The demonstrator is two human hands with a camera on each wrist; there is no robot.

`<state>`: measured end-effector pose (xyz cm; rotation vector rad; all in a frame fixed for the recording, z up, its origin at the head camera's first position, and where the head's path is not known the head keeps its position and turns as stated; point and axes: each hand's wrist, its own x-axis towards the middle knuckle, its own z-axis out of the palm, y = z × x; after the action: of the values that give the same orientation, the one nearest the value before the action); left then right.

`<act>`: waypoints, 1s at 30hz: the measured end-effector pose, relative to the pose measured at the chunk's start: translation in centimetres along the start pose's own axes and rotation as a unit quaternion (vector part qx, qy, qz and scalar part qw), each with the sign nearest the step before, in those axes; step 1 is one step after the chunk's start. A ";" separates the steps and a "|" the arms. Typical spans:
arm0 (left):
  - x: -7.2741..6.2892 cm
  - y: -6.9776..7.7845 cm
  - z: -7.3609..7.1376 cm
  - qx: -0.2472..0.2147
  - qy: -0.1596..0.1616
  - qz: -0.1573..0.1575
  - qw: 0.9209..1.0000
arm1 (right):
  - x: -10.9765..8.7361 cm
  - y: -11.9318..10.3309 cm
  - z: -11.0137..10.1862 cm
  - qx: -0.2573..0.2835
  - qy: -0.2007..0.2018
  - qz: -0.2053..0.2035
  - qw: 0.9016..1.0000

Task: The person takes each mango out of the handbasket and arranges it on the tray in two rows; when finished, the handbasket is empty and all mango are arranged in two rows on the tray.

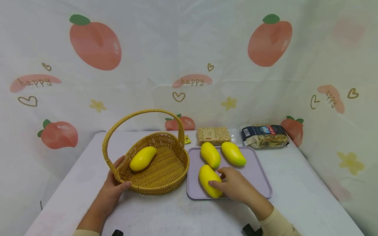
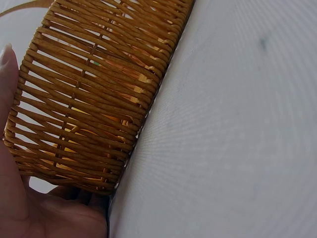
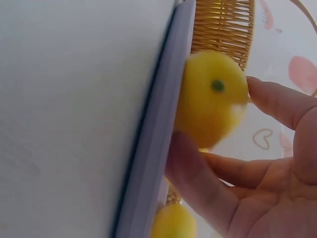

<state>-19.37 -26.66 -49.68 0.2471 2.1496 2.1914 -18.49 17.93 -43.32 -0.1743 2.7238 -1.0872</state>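
Note:
My left hand point(image 1: 110, 194) grips the left side of a round wicker basket point(image 1: 159, 189), thumb over the near rim and fingers round the outside. The basket's tall handle arches above it, and one yellow mango point(image 1: 143, 158) lies inside. In the left wrist view the woven wall point(image 2: 89, 94) sits against the palm. My right hand point(image 1: 237, 186) holds a second mango point(image 1: 206, 178) at the near left of a lilac tray point(image 1: 257, 177), thumb and fingers on either side. The right wrist view shows this mango point(image 3: 210, 99) low against the tray rim, its green tip toward the camera.
Two more mangoes, one left point(image 1: 210, 155) and one right point(image 1: 234, 154), lie at the tray's back. Behind stand a clear pack of pale grains point(image 1: 218, 136) and a dark-labelled food bag point(image 1: 264, 136). A small yellow packet point(image 1: 187, 140) is beside the basket. A printed curtain backs the table.

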 end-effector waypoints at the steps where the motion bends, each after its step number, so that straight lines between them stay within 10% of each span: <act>1: 0.0 0.0 0.0 0.001 0.000 0.000 1.000 | -0.1 0.0 -0.1 -0.002 0.000 0.003 1.000; 30: 0.0 -0.1 0.0 0.002 -0.004 0.010 1.000 | -0.5 0.1 -2.1 0.027 -0.001 -0.049 0.998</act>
<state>-19.39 -26.65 -49.75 0.2799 2.1561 2.1937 -18.52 19.45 -41.85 -0.3028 2.7057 -1.1836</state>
